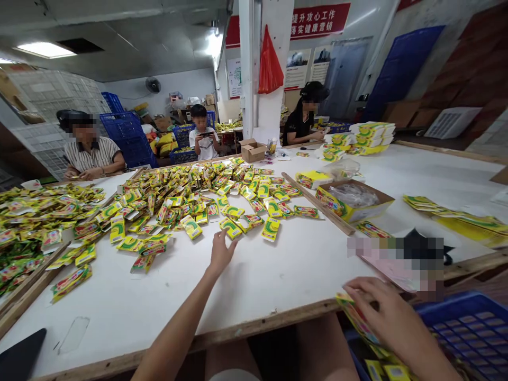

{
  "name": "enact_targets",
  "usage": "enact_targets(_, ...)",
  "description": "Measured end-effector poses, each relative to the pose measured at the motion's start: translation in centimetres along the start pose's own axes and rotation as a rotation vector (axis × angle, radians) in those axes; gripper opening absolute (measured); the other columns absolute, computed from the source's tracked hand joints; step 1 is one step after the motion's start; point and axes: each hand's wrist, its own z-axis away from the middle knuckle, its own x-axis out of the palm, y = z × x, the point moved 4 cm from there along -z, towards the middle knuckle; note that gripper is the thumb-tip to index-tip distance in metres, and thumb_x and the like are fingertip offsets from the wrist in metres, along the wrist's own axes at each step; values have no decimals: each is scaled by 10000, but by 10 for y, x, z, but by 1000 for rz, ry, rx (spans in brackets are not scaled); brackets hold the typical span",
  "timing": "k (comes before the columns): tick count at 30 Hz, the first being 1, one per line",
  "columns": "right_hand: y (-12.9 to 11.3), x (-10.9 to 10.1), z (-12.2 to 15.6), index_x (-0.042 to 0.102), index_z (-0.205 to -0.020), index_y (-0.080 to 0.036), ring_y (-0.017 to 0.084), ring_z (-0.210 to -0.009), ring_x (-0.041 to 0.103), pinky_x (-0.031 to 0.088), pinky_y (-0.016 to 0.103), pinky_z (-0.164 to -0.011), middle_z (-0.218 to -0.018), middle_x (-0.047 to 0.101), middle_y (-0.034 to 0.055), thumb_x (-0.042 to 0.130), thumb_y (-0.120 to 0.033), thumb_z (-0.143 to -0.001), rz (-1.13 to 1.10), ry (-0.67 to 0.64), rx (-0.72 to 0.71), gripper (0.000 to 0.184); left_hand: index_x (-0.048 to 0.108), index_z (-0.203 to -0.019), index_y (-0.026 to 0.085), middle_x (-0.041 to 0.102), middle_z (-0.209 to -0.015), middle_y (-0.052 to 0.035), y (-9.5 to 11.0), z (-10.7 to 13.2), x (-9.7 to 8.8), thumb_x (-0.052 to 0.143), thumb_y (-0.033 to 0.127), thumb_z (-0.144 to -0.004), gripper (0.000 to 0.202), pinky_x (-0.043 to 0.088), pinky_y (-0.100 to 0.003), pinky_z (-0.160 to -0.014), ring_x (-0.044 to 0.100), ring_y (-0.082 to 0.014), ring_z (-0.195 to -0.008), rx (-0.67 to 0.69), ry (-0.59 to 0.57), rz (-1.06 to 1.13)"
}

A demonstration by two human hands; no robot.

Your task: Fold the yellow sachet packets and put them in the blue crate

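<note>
My left hand (223, 253) reaches over the white table to the near edge of a pile of small yellow boxes. Its thumb stands apart from the fingers, and the fingertips are at a small yellow and green box (231, 228); a firm grip does not show. At the lower right, my right hand (391, 312) is closed around a small yellow box with a red and green print (359, 319), tilted over a blue crate (468, 317). The hand partly covers this box. More yellow boxes (391, 370) lie in the crate below it.
A wooden strip (317, 203) divides the white table (257, 296); beyond it stands an open carton (353, 201) with clear plastic inside. Flat yellow cartons (468, 222) lie at right. A dark flat object (24, 354) is at lower left. Several people sit around the table's far side.
</note>
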Motion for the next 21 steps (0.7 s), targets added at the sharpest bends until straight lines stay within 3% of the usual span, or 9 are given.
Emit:
enact_targets(3,8,-7,10,670,-738,-211,251,-791,609,480,360,-734,-854,651,95,522,-583,-678,-29,-38,60,404,535,-1254,238,305,-1395,-152,-3,-30,16,636,379,-758,525,272,-501,-1002,272,-340,-1285,8,-27,-103)
enact_targets(6,-9,25,21,657,-786,-204,218,-772,611,489,301,-711,-842,650,87,485,-577,-740,-146,-184,64,414,609,-1100,232,374,-1342,-148,-2,-30,27,678,381,-710,423,237,-554,-976,253,-364,-1274,1,-44,-183)
enact_targets(9,-29,56,28,636,-803,-196,203,-786,596,475,281,-708,-844,638,79,456,-555,-791,-209,-272,43,402,602,-995,177,473,-1197,-157,-6,-14,20,676,339,-709,337,237,-552,-962,335,-358,-1199,-7,-16,-218)
enact_targets(12,-42,77,30,615,-814,-189,202,-805,586,461,290,-742,-843,628,74,460,-538,-812,-303,-324,57,381,556,-875,138,522,-1046,-144,-17,1,-1,635,183,-695,202,305,-491,-926,450,-323,-1070,-20,15,-182)
enact_targets(16,-58,111,25,593,-875,-180,210,-858,586,453,322,-812,-901,627,86,483,-518,-817,-495,-317,85,359,414,-949,162,553,-969,-104,-25,28,-22,458,264,-846,152,425,-355,-797,561,-215,-902,-59,67,-2)
enact_targets(19,-73,150,21,531,-1014,-174,213,-948,597,471,336,-848,-1069,599,114,509,-500,-787,-686,-298,142,398,267,-1046,188,584,-874,-58,-14,64,-12,305,336,-919,198,464,-273,-675,601,-149,-758,-98,43,293)
enact_targets(21,-84,175,20,496,-1066,-173,212,-987,595,475,344,-863,-1120,583,123,494,-469,-793,-772,-309,147,403,260,-1033,198,565,-775,-11,1,90,3,367,360,-903,233,459,-261,-644,573,-133,-661,-122,-46,603)
